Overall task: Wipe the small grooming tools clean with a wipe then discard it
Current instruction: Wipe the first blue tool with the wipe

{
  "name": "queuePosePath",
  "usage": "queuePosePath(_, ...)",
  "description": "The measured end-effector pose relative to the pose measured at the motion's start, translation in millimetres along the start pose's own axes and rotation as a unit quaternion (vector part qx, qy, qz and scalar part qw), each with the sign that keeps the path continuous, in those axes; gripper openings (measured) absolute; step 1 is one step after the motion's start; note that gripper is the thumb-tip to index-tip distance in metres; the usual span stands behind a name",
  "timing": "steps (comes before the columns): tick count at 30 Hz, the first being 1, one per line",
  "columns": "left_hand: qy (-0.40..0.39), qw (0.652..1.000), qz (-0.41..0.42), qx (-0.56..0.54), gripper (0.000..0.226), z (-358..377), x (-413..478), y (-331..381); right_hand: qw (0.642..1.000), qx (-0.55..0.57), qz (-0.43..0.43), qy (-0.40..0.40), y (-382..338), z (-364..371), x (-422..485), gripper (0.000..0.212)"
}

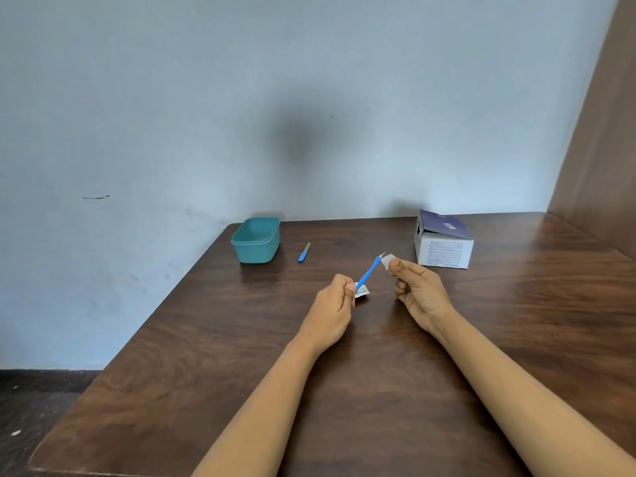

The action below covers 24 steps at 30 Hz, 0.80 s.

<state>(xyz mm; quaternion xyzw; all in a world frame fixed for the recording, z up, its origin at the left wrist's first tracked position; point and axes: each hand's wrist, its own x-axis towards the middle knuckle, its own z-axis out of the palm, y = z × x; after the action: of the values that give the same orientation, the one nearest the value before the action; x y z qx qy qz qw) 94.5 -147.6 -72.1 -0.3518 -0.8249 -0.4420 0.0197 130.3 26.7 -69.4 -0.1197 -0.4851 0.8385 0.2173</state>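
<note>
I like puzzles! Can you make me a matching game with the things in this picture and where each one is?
Things:
1. white wipe
2. long blue tool
3. teal tub
4. cardboard box

Places:
A. far right of the table
B. gripped in the left hand
C. far left of the table, near the wall
D. pinched in the right hand

Pairs: 1-D, 2-B, 3-C, 4-A.
</note>
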Motion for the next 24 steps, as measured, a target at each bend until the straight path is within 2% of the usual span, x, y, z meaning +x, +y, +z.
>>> queuePosePath(8, -0.006, 0.999, 0.006, 0.048, 0.027, 0.8, 7.1, -5.1, 0.999, -0.033, -0.003, -0.031, -0.2, 1.0, 2.3, 0.007)
queuePosePath(24, -0.023, 0.997, -0.01, 0.067, 0.027, -1.7, 12.7, -6.9, 0.999, 0.017, 0.032, -0.017, -3.6, 1.9, 7.5, 0.008)
